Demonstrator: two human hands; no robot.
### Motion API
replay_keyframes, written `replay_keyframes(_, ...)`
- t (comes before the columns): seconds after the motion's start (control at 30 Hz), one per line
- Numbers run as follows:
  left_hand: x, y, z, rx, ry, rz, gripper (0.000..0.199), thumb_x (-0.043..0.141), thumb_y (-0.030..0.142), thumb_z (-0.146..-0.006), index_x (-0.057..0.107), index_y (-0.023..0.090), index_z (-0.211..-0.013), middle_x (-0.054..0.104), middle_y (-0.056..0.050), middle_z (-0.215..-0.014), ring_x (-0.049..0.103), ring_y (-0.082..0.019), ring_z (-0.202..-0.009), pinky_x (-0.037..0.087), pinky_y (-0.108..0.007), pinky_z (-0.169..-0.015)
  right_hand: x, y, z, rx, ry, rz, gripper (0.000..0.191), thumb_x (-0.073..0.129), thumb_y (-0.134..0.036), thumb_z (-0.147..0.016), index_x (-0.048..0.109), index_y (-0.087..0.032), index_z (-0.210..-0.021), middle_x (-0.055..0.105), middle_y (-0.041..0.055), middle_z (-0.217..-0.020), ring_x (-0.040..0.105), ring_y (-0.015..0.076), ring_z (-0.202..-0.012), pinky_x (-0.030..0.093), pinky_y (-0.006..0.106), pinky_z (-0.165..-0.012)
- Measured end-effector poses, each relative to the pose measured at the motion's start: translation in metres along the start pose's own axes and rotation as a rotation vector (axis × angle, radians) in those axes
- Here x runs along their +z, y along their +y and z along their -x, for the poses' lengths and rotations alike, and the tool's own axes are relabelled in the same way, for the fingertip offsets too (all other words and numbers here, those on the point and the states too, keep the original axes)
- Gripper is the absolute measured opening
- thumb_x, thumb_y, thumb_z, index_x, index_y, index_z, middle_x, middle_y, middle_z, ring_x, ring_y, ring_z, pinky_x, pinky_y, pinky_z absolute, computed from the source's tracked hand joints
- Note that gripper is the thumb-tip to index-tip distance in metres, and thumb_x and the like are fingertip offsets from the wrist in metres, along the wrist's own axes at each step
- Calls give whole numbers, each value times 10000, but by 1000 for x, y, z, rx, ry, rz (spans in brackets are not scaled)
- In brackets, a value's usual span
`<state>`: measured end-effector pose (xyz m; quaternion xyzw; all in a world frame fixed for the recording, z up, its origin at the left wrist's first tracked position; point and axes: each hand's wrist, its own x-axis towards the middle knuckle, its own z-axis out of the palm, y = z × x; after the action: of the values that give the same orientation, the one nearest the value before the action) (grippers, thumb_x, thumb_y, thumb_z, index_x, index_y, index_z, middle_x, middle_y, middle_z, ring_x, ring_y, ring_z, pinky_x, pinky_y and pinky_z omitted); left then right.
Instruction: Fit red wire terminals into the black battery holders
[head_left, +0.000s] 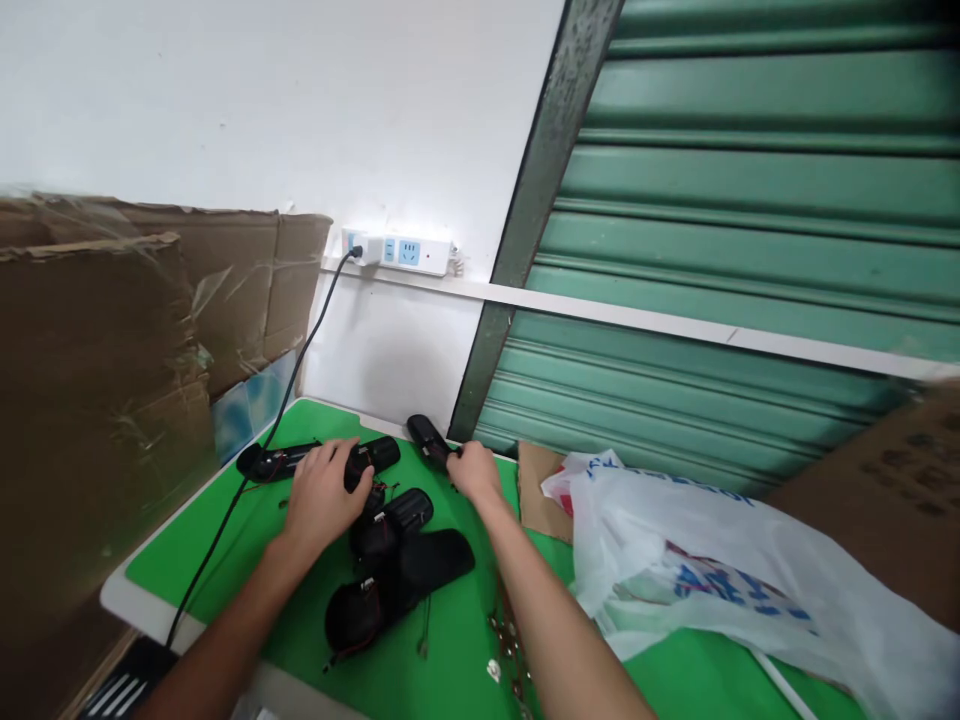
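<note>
My left hand (328,492) curls over a black plastic housing (379,455), its thumb and fingers closed around one end. To the right, my right hand (476,472) pinches the near end of another elongated black plastic housing (427,436) by the wall; its fingertips are partly hidden. Beside my left hand's far side lies a black housing with thin red wires (274,462). Several more lie between my forearms, among them a ribbed black piece (411,510) and a larger rounded one (439,558) with loose wires.
The green tabletop (180,540) has a pale rim. Cardboard (97,400) stands left. A black cable (300,360) runs from the power strip (409,253) across the table edge. At right lies a white plastic bag (690,560); small metal pieces (512,645) lie near my right forearm.
</note>
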<state>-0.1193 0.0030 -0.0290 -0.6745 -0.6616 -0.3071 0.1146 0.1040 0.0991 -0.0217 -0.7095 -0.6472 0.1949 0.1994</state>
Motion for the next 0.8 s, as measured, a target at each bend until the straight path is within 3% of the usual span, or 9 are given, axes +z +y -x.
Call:
replay_keyframes(0.2, 3, 11, 5, 24, -33, 28, 396, 557, 407, -955, 637, 195, -1280, 683, -132, -1244, 627, -331, -1140, 485, -507, -1012, -25, 42, 10, 46, 30, -93, 277, 545, -204, -911, 780, -152, -774, 770, 123, -704, 741, 241, -682, 457, 266, -584)
replay_keyframes(0.33, -11, -8, -17, -47, -64, 18, 436, 460, 308, -971, 574, 166, -1367, 646, -169, -1303, 615, -338, -1198, 498, -493, -1010, -31, 57, 24, 30, 17, -172, 291, 526, -203, -905, 735, -179, -705, 735, 75, -635, 700, 211, -586, 439, 264, -546)
replay_keyframes(0.4, -21, -26, -34, -112, -143, -109, 525, 518, 194, -878, 544, 140, -1400, 610, -208, -1376, 590, -369, -1262, 466, -510, -1056, -33, 63, 31, 25, 2, -209, 291, 511, -195, -908, 716, -181, -703, 718, 56, -607, 682, 194, -552, 433, 257, -536)
replay_keyframes(0.47, -30, -43, -48, -166, -350, -244, 614, 600, 122, -767, 561, 145, -1380, 569, -226, -1462, 537, -393, -1359, 381, -543, -1144, -35, 68, 39, 18, -10, -247, 287, 497, -190, -911, 701, -180, -708, 712, 47, -597, 673, 182, -537, 433, 248, -534)
replay_keyframes(0.57, -36, -57, -60, -202, -461, -292, 477, 661, 35, -639, 698, 132, -1105, 707, -255, -1232, 634, -449, -1229, 335, -631, -1139, -40, 74, 46, 9, -20, -303, 278, 499, -194, -904, 680, -180, -693, 711, 44, -589, 665, 170, -521, 436, 238, -531)
replay_keyframes(0.67, -36, -59, -62, -214, -514, -312, 271, 683, 20, -611, 707, 139, -854, 766, -230, -954, 724, -462, -993, 394, -672, -1046, -46, 79, 49, 3, -16, -361, 265, 497, -200, -890, 670, -178, -692, 700, 39, -569, 646, 166, -486, 433, 236, -506)
replay_keyframes(0.73, -40, -53, -64, -207, -508, -319, 214, 692, 50, -647, 702, 140, -841, 765, -224, -918, 733, -452, -953, 445, -642, -993, -49, 83, 50, 3, -5, -407, 249, 486, -203, -887, 664, -175, -715, 693, 34, -563, 632, 164, -463, 422, 233, -477)
replay_keyframes(0.8, -52, -39, -68, -177, -468, -317, 245, 690, 124, -728, 711, 133, -972, 759, -233, -1008, 723, -434, -1019, 468, -589, -993, -50, 87, 51, 2, 12, -457, 229, 475, -212, -887, 654, -173, -749, 690, 33, -565, 623, 164, -450, 408, 230, -451)
